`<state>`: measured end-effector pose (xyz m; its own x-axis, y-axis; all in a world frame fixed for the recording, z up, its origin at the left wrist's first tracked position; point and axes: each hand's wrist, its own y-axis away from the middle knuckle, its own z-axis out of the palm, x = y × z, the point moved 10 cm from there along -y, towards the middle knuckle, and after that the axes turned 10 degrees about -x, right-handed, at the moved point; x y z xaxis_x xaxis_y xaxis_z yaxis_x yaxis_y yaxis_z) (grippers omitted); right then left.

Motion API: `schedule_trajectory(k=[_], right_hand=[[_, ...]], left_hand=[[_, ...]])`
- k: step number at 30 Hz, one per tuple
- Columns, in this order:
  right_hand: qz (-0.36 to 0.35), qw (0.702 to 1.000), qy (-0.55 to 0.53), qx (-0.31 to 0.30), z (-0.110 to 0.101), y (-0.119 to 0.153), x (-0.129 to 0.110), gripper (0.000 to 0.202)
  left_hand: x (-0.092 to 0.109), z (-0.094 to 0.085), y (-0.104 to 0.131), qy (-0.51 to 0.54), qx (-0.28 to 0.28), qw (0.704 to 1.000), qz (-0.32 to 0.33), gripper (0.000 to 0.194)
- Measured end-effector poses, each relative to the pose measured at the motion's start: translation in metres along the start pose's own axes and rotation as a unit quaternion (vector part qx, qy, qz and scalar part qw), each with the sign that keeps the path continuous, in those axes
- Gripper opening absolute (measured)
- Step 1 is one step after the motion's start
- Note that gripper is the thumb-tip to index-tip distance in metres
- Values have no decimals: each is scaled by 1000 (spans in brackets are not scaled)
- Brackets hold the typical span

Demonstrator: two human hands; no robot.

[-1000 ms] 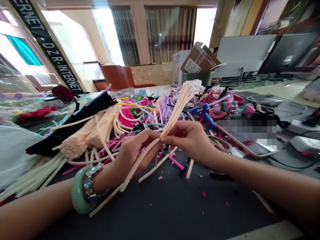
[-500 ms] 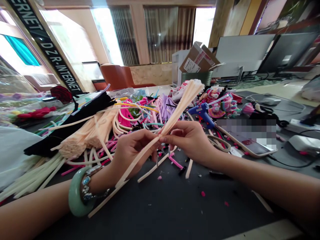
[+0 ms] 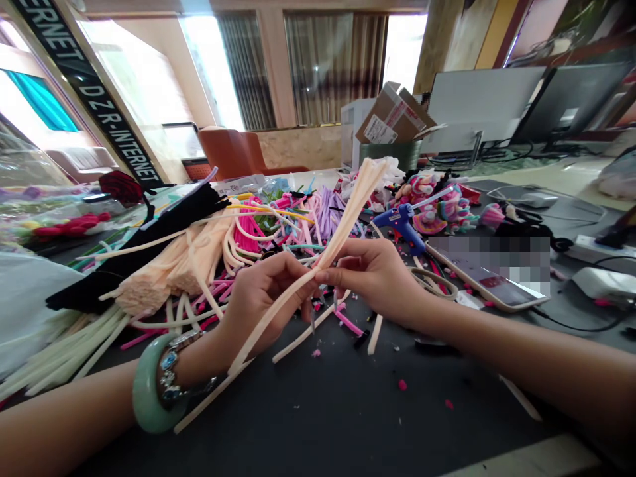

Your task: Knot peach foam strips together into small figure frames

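Note:
A bundle of cream pipe cleaners [image 3: 350, 212] slants up and away between my two hands, its ends fanned at the top. My left hand [image 3: 271, 298] pinches it at its narrow point, and one long stem [image 3: 265, 321] curves down from there across that hand. From the other side, my right hand [image 3: 370, 275] grips the same spot between thumb and forefinger. Whether a tie goes around the bundle there is hidden by the fingertips. Below the fingers, loose cream pieces [image 3: 303, 338] and a pink piece [image 3: 350, 321] lie on the dark tabletop [image 3: 348, 411].
Thick cream pipe cleaner bundles [image 3: 169, 265] and pale green stems [image 3: 74, 351] lie at left. Pink and lilac pieces [image 3: 332, 209] are heaped behind my hands. To the right are a blue glue gun [image 3: 405, 225], a phone [image 3: 489, 275] and cables. A cardboard box [image 3: 395, 116] stands farther back.
The fanned top of the bundle has tipped slightly to the left. Both hands keep their pinch in nearly the same place.

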<state>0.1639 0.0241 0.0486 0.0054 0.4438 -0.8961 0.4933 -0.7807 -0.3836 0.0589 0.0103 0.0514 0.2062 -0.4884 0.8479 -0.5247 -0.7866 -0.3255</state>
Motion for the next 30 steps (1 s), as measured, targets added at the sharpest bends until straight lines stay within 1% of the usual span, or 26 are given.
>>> schedule_trajectory(k=[6, 12, 16, 20, 22, 24, 27, 30], right_hand=[[31, 999, 30, 3, -3, -1, 2, 27], [34, 999, 32, -14, 0, -1, 4, 26], [42, 998, 39, -19, 0, -2, 7, 26], [47, 997, 57, -29, 2, -2, 6, 28], [53, 995, 75, -32, 3, -1, 5, 30], [57, 993, 92, -34, 2, -1, 5, 31], [55, 990, 123, -33, 1, -1, 3, 32], [56, 985, 162, -30, 1, -2, 3, 31]], left_hand=[[0, 2, 0, -28, -11, 1000, -3, 13], [-3, 3, 0, -54, -22, 998, -8, 14], [-5, 5, -2, -49, -39, 998, -9, 13], [-3, 7, -3, -40, -69, 997, 21, 3], [-3, 6, -5, -33, -81, 996, 29, 9], [-4, 1, -7, -9, -76, 997, 26, 14], [-9, -11, -12, 15, -42, 999, -1, 17], [-12, -16, -16, -5, -31, 999, -34, 17]])
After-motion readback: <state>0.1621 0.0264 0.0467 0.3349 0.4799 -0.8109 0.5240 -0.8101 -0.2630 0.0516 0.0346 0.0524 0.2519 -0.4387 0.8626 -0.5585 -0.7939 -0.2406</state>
